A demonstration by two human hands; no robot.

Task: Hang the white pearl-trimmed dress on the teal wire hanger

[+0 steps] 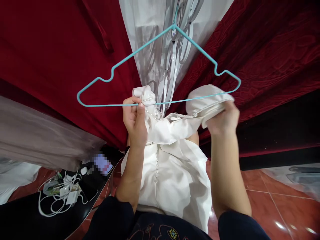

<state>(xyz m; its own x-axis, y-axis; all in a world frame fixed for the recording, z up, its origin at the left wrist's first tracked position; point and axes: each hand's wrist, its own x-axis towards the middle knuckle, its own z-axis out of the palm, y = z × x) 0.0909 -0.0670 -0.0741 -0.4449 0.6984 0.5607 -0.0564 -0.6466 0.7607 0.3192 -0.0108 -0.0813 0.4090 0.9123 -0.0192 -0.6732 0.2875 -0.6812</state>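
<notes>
A white satin dress with pearl-like beads along its neckline and a row of small buttons down its middle hangs in front of me. My left hand is closed, pinching the beaded edge of the dress at its left side. The lower bar of a light blue hanger crosses those fingers; whether they grip the bar too I cannot tell. At the right, my right hand is closed around the puffy white fabric on that side, just beneath the hanger's right end. The dress's lower part spreads down toward my body.
Dark red curtains hang on both sides of a white ornamental metal frame. At the lower left, a black table carries tangled white cables, a phone and small items. The floor has reddish tiles.
</notes>
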